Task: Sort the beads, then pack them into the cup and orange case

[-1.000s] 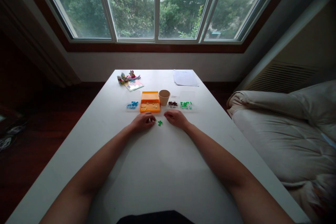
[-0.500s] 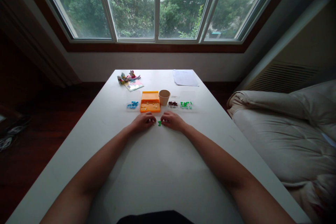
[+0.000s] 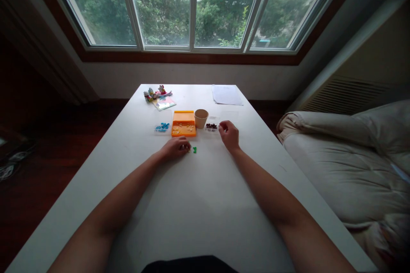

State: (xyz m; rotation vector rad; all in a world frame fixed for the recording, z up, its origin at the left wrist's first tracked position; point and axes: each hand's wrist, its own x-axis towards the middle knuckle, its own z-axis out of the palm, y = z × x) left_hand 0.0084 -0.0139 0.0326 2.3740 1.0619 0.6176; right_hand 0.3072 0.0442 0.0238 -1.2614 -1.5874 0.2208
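Note:
My left hand rests on the table just in front of the orange case, fingers curled together; something tiny and pale shows by the fingertips, too small to name. Right beside those fingertips lies a small green piece. My right hand is over the clear box at the right, hiding the green pieces in it. Its fingers are bent and drawn together, and whatever they hold is hidden. Small dark brown pieces fill a clear box just left of that hand. Pale pieces lie in the open orange case.
A brown paper cup stands beside the orange case. To the left is a clear box of blue pieces. Small figures and a card lie at the back left, paper sheets at the back right. A sofa flanks the table.
My right hand has moved right and away from the small green piece, reaching over the box of green pieces. My left hand has stayed in place.

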